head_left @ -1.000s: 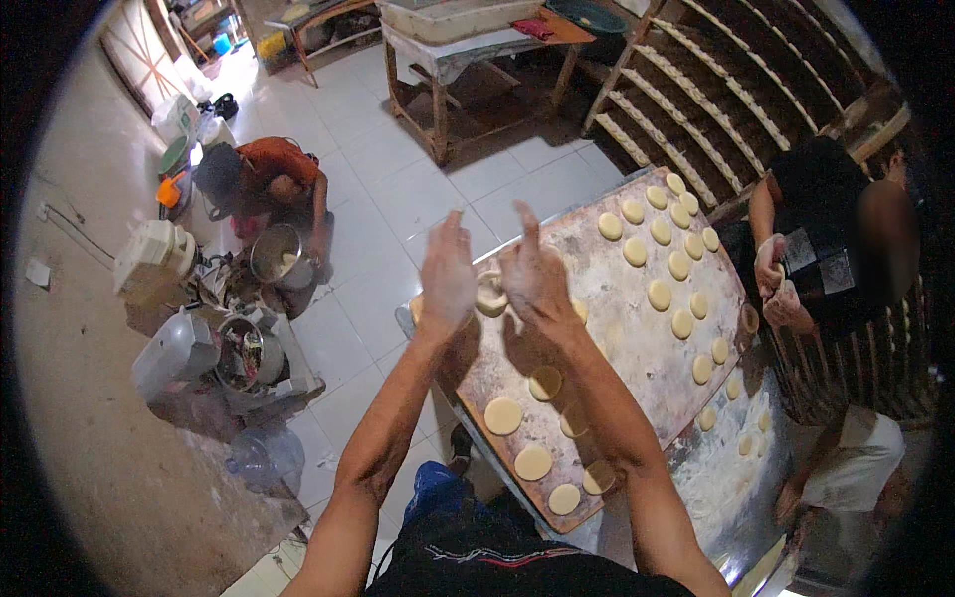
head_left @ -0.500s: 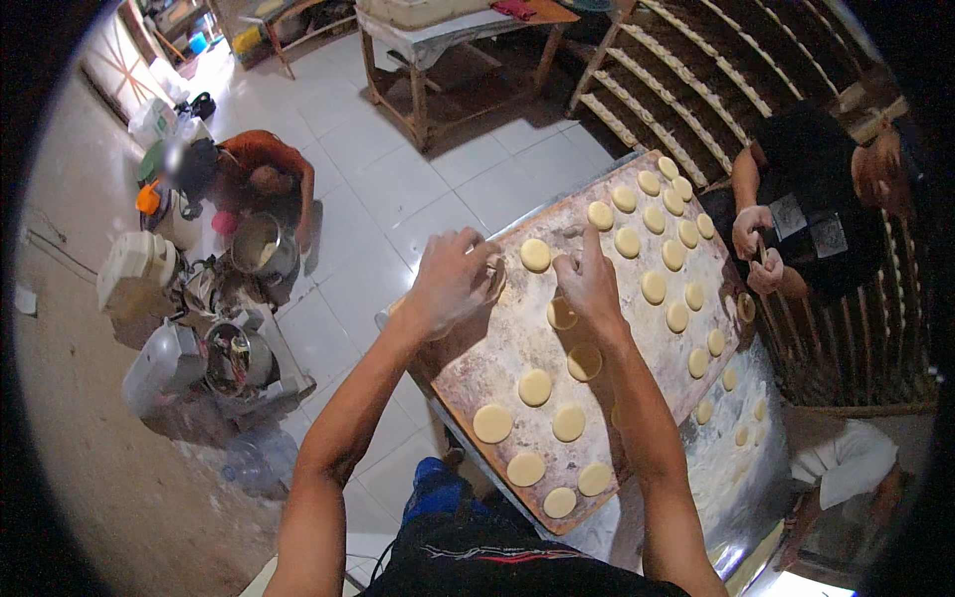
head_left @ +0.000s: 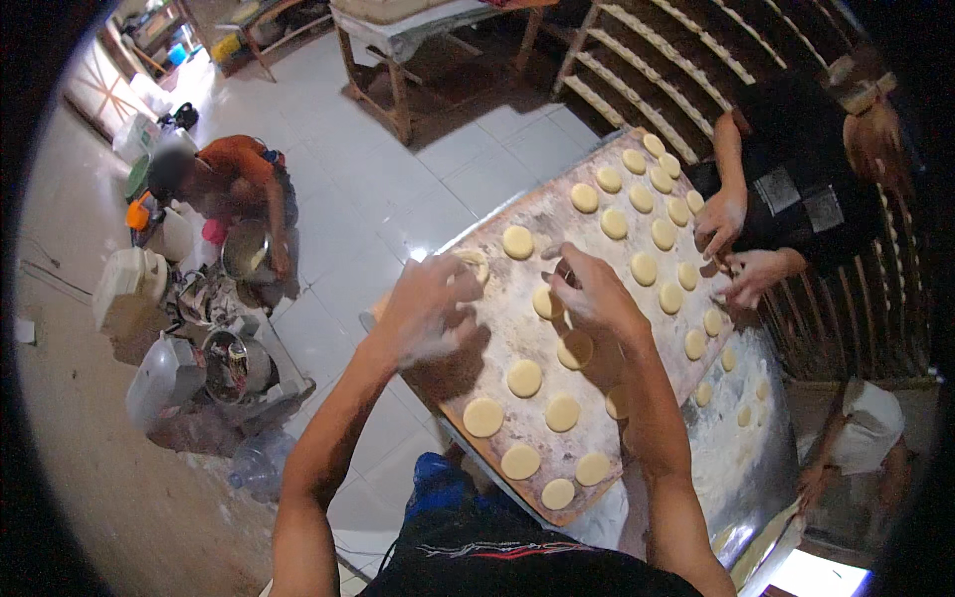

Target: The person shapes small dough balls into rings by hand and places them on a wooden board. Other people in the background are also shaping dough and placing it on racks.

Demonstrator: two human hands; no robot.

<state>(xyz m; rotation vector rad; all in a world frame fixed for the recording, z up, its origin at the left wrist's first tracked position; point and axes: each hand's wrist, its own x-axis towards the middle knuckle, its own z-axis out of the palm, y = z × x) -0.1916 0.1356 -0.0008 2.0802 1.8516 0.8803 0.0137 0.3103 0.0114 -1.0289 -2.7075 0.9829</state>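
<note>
On a floury wooden board (head_left: 520, 318) lie many flat pale dough rounds (head_left: 524, 378). My left hand (head_left: 426, 310), dusted with flour, is over the board's left part, fingers apart and bent, beside a ring-shaped dough piece (head_left: 476, 261) near its fingertips; whether they touch is unclear. My right hand (head_left: 597, 294) is above the middle rounds, thumb and index finger bent and apart, with nothing clearly held; one round (head_left: 545, 301) is partly behind it.
At the right, a co-worker's hands (head_left: 736, 269) reach the board's edge beside a rack (head_left: 657, 80). Another person (head_left: 239, 179) crouches left among steel pots (head_left: 239, 368) and plastic containers (head_left: 124, 289). A wooden table (head_left: 398, 70) stands behind; a floured metal surface (head_left: 746, 448) lies at lower right.
My hands were raised close together, then parted; the left moved down-left with fingers spreading. The co-worker's hands at the right came down to the board's edge. The view shifted slightly.
</note>
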